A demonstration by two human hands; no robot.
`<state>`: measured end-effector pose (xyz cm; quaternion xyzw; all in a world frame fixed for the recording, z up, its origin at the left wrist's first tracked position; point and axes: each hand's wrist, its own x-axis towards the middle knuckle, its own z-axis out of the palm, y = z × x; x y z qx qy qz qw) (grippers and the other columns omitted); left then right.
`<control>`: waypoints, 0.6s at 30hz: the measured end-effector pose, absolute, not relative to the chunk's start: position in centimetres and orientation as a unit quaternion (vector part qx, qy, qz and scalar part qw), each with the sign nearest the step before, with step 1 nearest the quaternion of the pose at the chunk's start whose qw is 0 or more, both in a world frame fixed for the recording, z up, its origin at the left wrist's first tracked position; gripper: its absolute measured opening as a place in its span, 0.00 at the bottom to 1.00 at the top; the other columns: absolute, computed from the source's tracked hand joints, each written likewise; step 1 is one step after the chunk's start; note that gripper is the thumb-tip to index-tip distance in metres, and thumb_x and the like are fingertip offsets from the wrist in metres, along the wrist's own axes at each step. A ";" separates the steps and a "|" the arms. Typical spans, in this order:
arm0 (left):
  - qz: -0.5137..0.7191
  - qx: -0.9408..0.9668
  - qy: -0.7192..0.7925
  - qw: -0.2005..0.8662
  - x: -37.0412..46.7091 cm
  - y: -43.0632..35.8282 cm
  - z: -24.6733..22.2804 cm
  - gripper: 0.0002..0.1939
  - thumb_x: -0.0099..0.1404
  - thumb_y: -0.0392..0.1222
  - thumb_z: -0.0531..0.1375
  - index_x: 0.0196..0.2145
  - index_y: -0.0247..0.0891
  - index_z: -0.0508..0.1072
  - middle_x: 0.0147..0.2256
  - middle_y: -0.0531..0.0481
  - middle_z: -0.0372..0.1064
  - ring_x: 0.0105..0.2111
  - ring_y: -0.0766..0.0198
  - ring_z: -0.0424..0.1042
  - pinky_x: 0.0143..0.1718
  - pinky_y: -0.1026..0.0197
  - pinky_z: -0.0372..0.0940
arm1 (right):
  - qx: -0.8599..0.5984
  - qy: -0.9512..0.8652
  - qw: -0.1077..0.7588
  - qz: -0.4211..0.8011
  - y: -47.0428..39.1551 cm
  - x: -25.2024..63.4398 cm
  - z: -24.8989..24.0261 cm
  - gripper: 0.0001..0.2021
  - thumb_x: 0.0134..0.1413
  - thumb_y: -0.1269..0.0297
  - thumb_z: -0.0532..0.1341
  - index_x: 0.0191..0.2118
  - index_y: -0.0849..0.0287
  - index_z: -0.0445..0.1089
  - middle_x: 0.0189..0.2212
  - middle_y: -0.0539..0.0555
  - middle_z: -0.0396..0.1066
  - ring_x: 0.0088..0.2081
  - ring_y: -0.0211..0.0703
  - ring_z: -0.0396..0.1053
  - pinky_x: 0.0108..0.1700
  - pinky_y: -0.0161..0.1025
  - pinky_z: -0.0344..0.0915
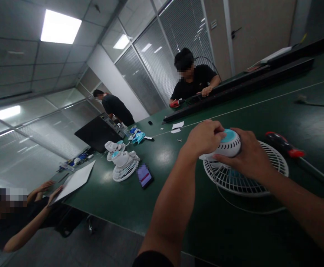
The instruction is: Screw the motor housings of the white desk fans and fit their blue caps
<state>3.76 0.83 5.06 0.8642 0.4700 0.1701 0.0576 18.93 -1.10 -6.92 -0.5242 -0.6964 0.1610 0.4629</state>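
Observation:
A white electric fan lies with its round grille down on the green table. Its motor housing, topped by a light-blue cap, points up. My right hand is wrapped round the near right side of that housing, thumb along the front. From the left, my left hand has its fingers curled closed at the cap's edge; the fingertips are partly hidden. A white cord runs from beneath the grille to the right. Right of the fan lies a screwdriver with a black and red handle.
On the green table are a phone, a second small fan, paper scraps, and a black computer case. A co-worker handles a long black bar across the table. Another person holds a white board at left.

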 end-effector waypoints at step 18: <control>0.364 0.790 0.337 0.359 1.2 3.5 0.6 0.10 0.59 0.47 0.72 0.35 0.39 0.82 0.49 0.44 0.77 0.50 0.58 0.76 0.55 0.52 0.70 | -0.490 -0.721 0.459 0.173 -0.9 19.8 -6.9 0.48 0.37 0.43 0.74 0.64 0.58 0.61 0.55 0.65 0.68 0.55 0.64 0.71 0.57 0.62 0.72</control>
